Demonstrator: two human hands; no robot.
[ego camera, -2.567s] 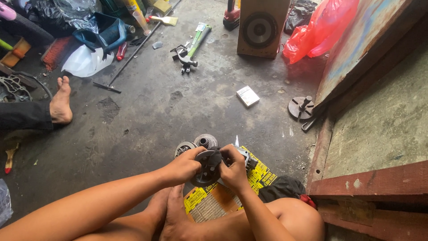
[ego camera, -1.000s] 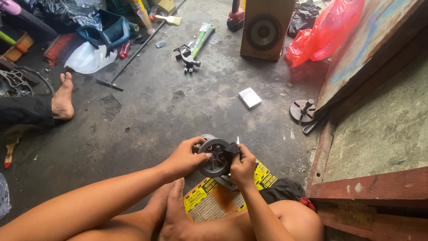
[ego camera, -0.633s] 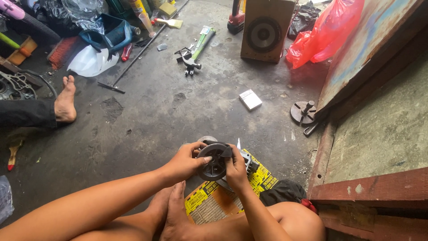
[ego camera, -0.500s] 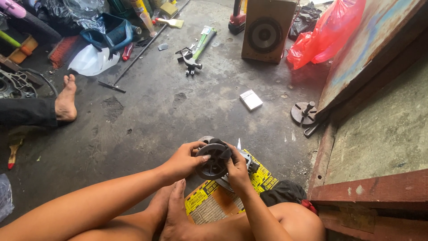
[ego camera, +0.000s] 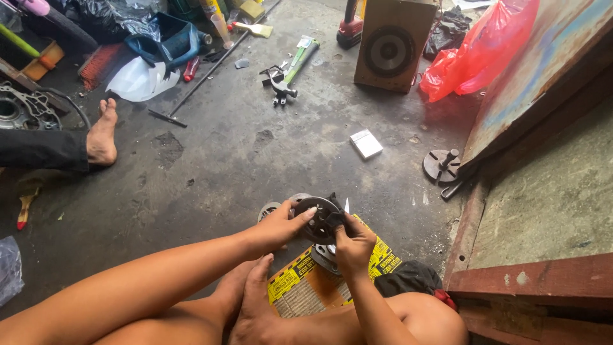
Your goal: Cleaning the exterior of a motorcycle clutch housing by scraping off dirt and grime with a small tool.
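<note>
Both hands, left hand (ego camera: 276, 227) and right hand (ego camera: 353, 243), closed around a round metal disc (ego camera: 317, 218) (dark and greasy) above yellow cardboard (ego camera: 306, 281) on the floor (ego camera: 242, 160).

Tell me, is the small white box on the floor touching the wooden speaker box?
No, the small white box lies by itself on the concrete floor, clearly apart from the wooden speaker box.

My left hand (ego camera: 278, 227) and right hand (ego camera: 353, 241) cover much of the round metal disc (ego camera: 317, 218), so I can't tell its lower rim. At six o'clock from it, another metal part (ego camera: 325, 257) sits mostly hidden. At nine o'clock, the engine casing (ego camera: 22, 108) and another person's leg (ego camera: 48, 148) are cut off by the edge.
</note>
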